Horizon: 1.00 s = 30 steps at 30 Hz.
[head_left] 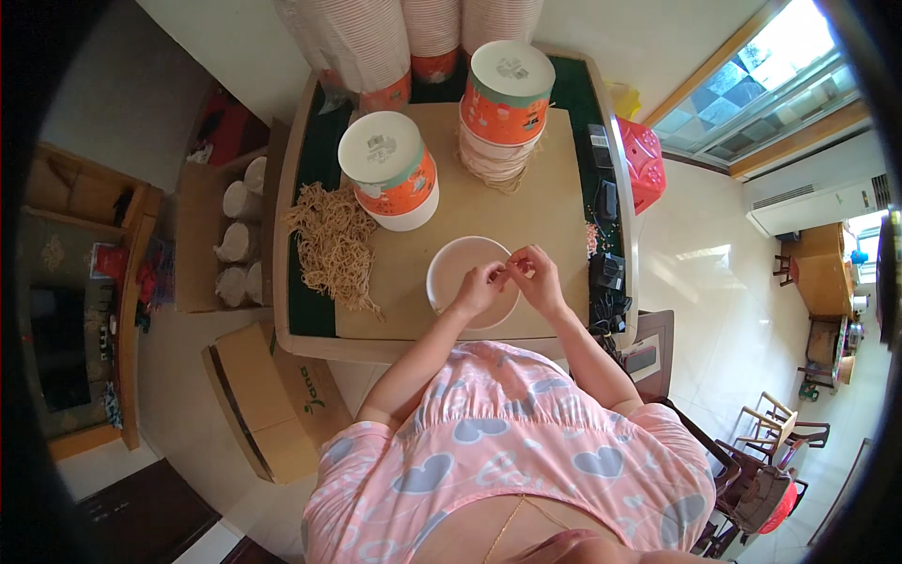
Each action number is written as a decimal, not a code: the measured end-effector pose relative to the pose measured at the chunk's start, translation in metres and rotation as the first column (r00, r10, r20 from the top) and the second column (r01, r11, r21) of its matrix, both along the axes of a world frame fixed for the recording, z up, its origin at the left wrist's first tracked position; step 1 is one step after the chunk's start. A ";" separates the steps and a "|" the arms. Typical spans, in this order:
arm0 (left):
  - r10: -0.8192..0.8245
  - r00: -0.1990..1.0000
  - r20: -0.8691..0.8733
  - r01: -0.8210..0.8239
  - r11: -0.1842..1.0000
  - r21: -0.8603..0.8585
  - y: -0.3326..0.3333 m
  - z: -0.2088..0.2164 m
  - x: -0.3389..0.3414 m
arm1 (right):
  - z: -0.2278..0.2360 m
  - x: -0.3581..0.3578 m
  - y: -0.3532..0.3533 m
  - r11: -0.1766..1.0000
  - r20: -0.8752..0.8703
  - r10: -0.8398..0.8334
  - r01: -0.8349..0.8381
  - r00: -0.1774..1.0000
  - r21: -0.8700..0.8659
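Note:
Over a white paper tub (454, 271), its open mouth facing up near the table's front edge, my two hands meet at its right rim. My left hand (481, 289) is closed, fingertips bunched together. Against it, my right hand (536, 279) pinches with thumb and forefinger. Whatever the fingertips hold is too small to name. Beyond them, an orange and green paper tub (390, 179) stands upside down on another. To its left lies a tangled heap of tan cords (331, 249). A second upturned tub stack (505, 105) has cords looped around its lower part.
Tall sleeves of nested tubs (352, 42) line the table's back. Black adapters (607, 273) and cables run along its right edge, near a pink stool (641, 164). On the left stand a carton of white rolls (241, 202) and an open cardboard box (258, 399).

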<state>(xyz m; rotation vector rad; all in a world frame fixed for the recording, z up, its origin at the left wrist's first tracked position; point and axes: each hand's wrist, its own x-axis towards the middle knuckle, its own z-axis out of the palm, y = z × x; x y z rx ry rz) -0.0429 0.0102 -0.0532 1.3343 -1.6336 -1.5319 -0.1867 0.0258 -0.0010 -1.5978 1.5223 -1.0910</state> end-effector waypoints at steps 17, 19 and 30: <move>0.120 0.761 0.637 0.428 0.646 -0.632 0.004 0.040 0.009 | -0.033 -0.011 -0.016 0.983 0.167 -0.005 -0.026 0.986 0.182; 0.156 0.711 0.686 0.467 0.625 -0.626 0.003 0.041 0.006 | -0.030 -0.010 -0.017 0.982 0.161 -0.006 -0.025 0.987 0.190; 0.110 0.669 0.735 0.491 0.677 -0.548 -0.002 0.039 -0.002 | -0.034 -0.011 -0.021 0.992 0.160 -0.019 -0.002 0.987 0.127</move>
